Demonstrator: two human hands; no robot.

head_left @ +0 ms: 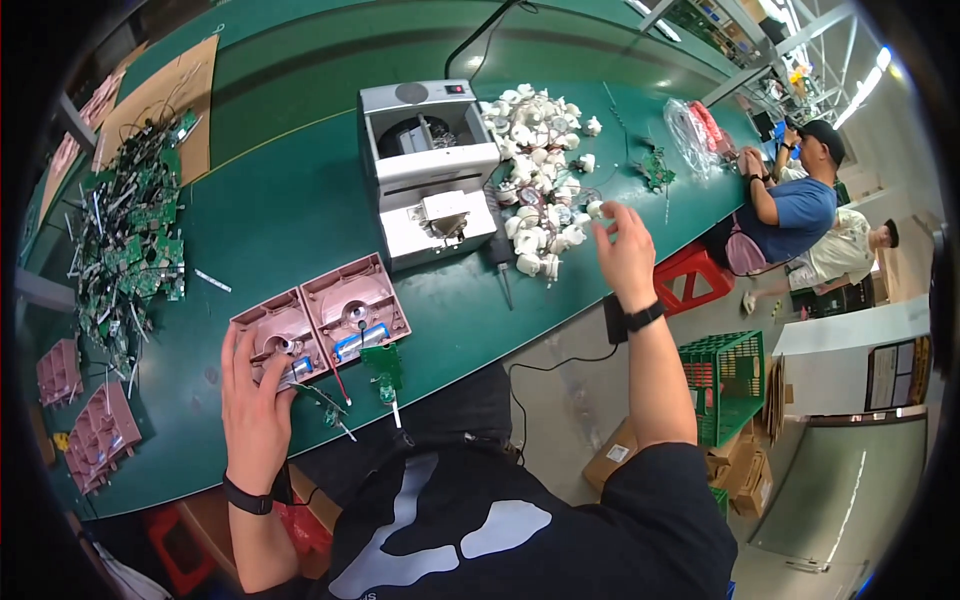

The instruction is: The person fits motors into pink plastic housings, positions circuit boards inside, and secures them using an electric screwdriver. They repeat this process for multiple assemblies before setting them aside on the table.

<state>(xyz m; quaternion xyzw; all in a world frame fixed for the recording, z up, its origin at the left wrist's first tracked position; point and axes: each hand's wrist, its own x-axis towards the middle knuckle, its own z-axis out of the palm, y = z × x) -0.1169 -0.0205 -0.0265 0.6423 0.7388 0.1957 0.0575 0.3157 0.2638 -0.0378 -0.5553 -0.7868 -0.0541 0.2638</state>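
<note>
Two pink plastic housings (358, 296) lie side by side near the table's front edge, hollow side up. My left hand (257, 400) grips the left pink housing (268, 322), fingers over its left wall and thumb near a blue battery (297, 371). Another blue battery (361, 342) lies in the right housing, with a green circuit board (382, 367) beside it over the front wall. Wires and a smaller board (330, 408) hang from the left housing. My right hand (627, 255) is at the right side of a pile of small white plastic parts (540, 150), fingers apart, fingertips beside one part.
A grey-white machine (430, 170) stands mid-table, a black-handled screwdriver (500, 255) to its right. Circuit boards (130, 240) and wires are heaped left, above more pink housings (103, 438). A co-worker (795, 195) sits far right. Red stool (690, 278) and green crate (722, 385) stand below.
</note>
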